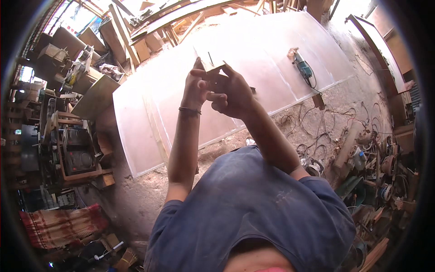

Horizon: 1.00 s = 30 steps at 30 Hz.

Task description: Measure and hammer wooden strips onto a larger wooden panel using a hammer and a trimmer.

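Both hands are raised over a large pale sheet (pixel 190 118) on the floor. Between them is a small pale flat piece (pixel 213 65) with a thin dark line on its face; glare hides its far end, and its kind is unclear. My left hand (pixel 195 88) is closed on its left edge, a dark band round the wrist. On the near right edge, my right hand (pixel 235 93) grips it with fingertips, its lower fingers curled toward the left hand. A green power tool (pixel 302 67) with a cord lies on the sheet, well to the right of both hands.
Cables (pixel 317 136) loop over the floor right of the sheet, near piled scrap and tools. Wooden boards (pixel 97 97) and boxes crowd the left side. Lumber (pixel 181 20) lies along the far edge. A red checked cloth (pixel 63 225) is at lower left.
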Tool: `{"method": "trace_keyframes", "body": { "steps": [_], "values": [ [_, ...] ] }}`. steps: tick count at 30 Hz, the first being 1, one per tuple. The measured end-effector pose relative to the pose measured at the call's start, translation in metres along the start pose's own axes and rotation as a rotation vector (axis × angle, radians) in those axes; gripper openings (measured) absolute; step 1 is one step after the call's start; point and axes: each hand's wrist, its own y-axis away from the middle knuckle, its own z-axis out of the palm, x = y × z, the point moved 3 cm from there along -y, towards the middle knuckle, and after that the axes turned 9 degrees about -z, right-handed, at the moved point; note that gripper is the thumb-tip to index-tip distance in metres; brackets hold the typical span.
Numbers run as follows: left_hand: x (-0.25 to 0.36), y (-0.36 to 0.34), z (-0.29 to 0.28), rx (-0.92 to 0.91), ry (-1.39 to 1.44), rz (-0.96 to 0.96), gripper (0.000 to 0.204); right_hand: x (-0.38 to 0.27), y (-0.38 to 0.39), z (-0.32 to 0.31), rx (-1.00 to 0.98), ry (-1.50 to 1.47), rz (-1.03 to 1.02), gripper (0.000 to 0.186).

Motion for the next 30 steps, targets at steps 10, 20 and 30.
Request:
{"method": "trace_keyframes", "body": {
  "steps": [10,20,30],
  "values": [
    [0.001,-0.002,-0.001,-0.054,-0.053,0.206,0.041,-0.006,-0.007,0.003,-0.043,-0.05,0.001,0.074],
    [-0.011,-0.023,0.005,-0.208,0.066,0.298,0.035,-0.01,-0.003,-0.014,-0.171,-0.153,-0.045,0.067],
    [-0.007,-0.024,-0.006,-0.207,0.06,0.211,0.029,-0.004,-0.002,-0.004,-0.095,-0.122,-0.037,0.07]
  ]
}}
